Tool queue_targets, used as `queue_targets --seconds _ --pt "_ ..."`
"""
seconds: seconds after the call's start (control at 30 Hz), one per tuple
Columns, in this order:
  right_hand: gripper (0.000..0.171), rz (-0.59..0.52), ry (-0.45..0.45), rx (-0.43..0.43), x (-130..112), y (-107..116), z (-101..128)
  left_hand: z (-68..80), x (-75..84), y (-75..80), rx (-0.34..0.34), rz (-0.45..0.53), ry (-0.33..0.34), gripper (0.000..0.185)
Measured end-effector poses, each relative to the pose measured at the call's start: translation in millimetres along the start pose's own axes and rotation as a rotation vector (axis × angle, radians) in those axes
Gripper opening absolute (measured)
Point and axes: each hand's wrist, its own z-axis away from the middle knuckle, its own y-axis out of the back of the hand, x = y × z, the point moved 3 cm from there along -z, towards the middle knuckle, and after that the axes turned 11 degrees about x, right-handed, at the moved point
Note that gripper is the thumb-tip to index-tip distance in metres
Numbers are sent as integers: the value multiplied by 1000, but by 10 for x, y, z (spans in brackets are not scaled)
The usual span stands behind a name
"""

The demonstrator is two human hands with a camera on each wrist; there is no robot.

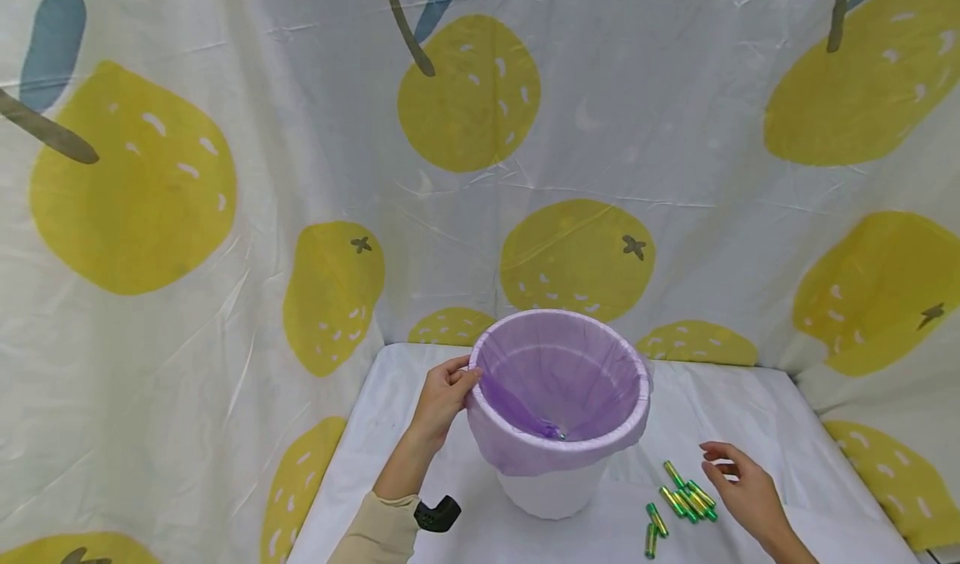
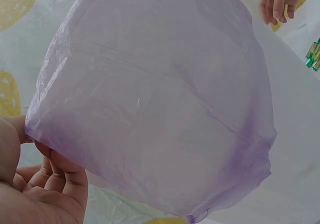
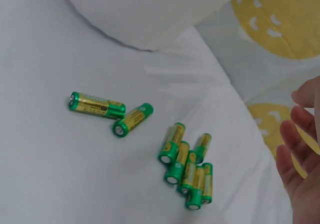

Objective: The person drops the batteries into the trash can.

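Observation:
A white trash can (image 1: 551,493) stands on the table, lined with a purple plastic bag (image 1: 558,364) folded over its rim. My left hand (image 1: 444,397) grips the lined rim on the left side, its thumb and fingers pinching the edge. In the left wrist view the bag (image 2: 165,99) fills most of the picture. A small shiny piece (image 1: 557,434) shows at the bag's bottom, too small to identify. Several green and gold batteries (image 1: 690,499) lie to the right of the can. Just right of them hovers my right hand (image 1: 742,491), fingers loosely bent, nothing held.
A white cloth (image 1: 765,414) covers the table. Behind and at both sides hangs a pale curtain (image 1: 660,114) printed with yellow fruit. Two of the batteries (image 3: 132,120) lie apart from the main cluster, nearer the front. A dark band device (image 1: 438,514) sits on my left wrist.

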Motion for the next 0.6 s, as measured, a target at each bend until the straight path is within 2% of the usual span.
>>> queue_targets --seconds 0.17,0.3,0.5,0.6 --pt "22 6 -2 67 168 -67 129 -1 5 0 6 6 0 48" --pt "21 50 -64 116 336 -159 236 -4 -7 1 12 -10 4 49" --pt "26 130 -245 72 593 -310 343 0 -15 6 13 -19 5 52" --pt "29 156 -297 44 683 -363 387 4 -8 5 19 -21 -2 51"
